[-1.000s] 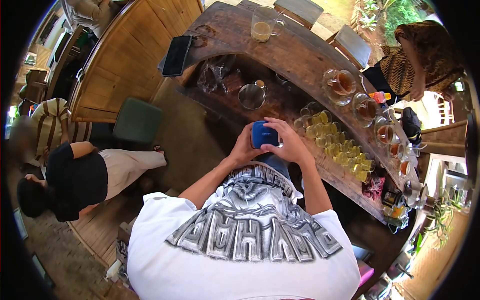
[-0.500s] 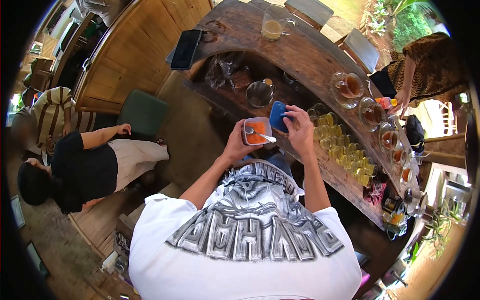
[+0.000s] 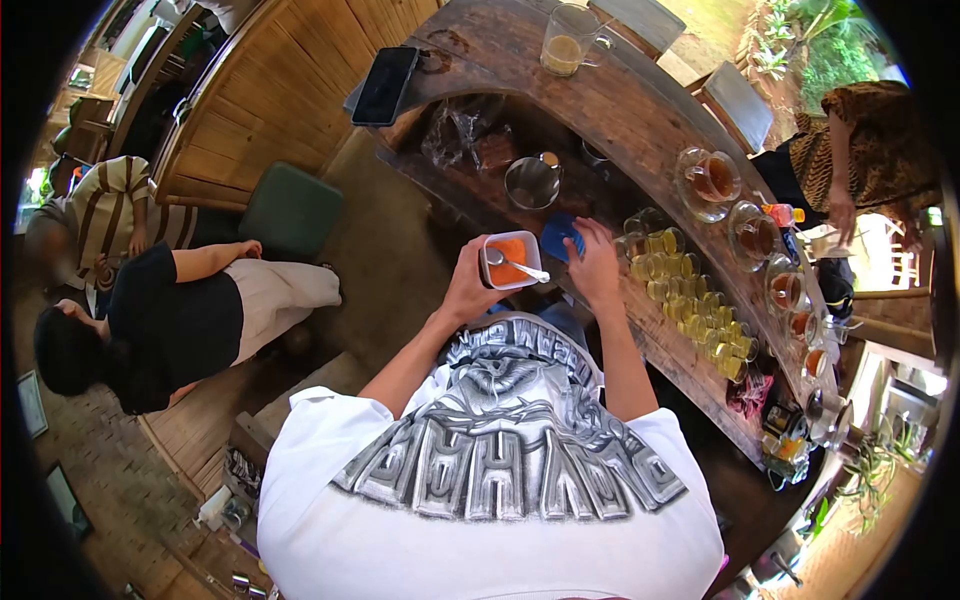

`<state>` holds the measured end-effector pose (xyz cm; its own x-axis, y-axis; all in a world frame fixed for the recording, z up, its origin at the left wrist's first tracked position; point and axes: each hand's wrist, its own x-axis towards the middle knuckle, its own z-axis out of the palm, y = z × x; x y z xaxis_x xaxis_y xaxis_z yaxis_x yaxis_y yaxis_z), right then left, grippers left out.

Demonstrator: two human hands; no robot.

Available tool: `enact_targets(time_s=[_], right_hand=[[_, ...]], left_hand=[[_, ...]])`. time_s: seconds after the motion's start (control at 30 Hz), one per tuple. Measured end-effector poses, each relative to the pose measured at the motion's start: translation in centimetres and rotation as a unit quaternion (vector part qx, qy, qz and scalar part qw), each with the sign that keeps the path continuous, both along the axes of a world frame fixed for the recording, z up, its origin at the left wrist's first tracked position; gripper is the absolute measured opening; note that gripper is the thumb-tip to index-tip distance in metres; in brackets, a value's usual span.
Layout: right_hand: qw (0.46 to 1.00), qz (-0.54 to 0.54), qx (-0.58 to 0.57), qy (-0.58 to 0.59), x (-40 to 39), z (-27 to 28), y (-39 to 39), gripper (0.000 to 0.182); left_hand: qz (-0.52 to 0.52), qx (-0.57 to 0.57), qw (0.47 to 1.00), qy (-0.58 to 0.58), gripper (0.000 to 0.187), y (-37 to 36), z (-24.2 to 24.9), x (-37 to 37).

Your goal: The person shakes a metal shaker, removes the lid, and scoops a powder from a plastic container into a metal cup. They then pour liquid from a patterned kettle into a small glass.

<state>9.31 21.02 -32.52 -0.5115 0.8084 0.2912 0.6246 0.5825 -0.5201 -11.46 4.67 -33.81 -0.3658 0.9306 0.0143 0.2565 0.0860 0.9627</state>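
A small clear plastic container (image 3: pixel 513 275) of orange contents sits in my left hand (image 3: pixel 467 285), whose fingers wrap round its side. A metal spoon (image 3: pixel 520 267) lies across it, its handle over the right rim. My right hand (image 3: pixel 597 262) has its fingers on a blue lid (image 3: pixel 563 238), just right of the container and apart from it. The lid is over the near edge of the lower wooden shelf. Beyond it stands an empty glass pitcher (image 3: pixel 532 184).
Many small glasses of yellow liquid (image 3: pixel 690 295) fill the shelf at right. The curved wooden counter (image 3: pixel 620 110) holds a phone (image 3: pixel 385 87), a glass mug (image 3: pixel 566 50) and cups on saucers (image 3: pixel 715 178). People are at left and far right; a green stool (image 3: pixel 290 212) stands at left.
My right hand and the blue lid have moved slightly down and nearer the shelf. The view has shifted a little. The person at far right no longer touches the small bottle.
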Motion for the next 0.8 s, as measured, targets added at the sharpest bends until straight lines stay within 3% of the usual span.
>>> enact_targets(time_s=[0.03, 0.1, 0.13, 0.2, 0.33, 0.47, 0.8], right_hand=[[1.000, 0.000, -0.003, 0.000, -0.2, 1.8, -0.4, 0.024], [0.974, 0.010, -0.202, 0.098, -0.3, 5.8, -1.7, 0.028], [0.974, 0.010, -0.204, 0.099, -0.2, 5.7, -2.4, 0.028], [0.917, 0.054, -0.376, 0.118, 0.3, 5.5, -3.5, 0.034], [0.933, 0.007, -0.351, 0.079, -1.0, 6.7, -5.9, 0.035], [0.943, -0.006, -0.328, 0.046, -2.1, 7.2, -6.2, 0.030], [0.940, 0.021, -0.277, 0.198, -6.4, 8.6, -7.9, 0.015]], left_hand=[[-0.002, 0.001, 1.000, 0.008, 0.098, 0.0, 0.0, 0.0], [0.002, 0.015, 0.999, 0.046, 0.098, 0.0, 0.0, 0.0], [0.005, 0.033, 0.996, 0.085, 0.098, 0.1, 0.1, -0.1], [0.011, 0.049, 0.991, 0.122, 0.098, 0.3, 0.4, -0.3], [0.027, 0.088, 0.972, 0.215, 0.093, 0.4, 0.8, -0.5], [0.036, 0.092, 0.971, 0.218, 0.094, 0.2, 0.9, -0.6], [0.087, 0.114, 0.973, 0.182, 0.094, -0.2, 0.8, -0.7]])
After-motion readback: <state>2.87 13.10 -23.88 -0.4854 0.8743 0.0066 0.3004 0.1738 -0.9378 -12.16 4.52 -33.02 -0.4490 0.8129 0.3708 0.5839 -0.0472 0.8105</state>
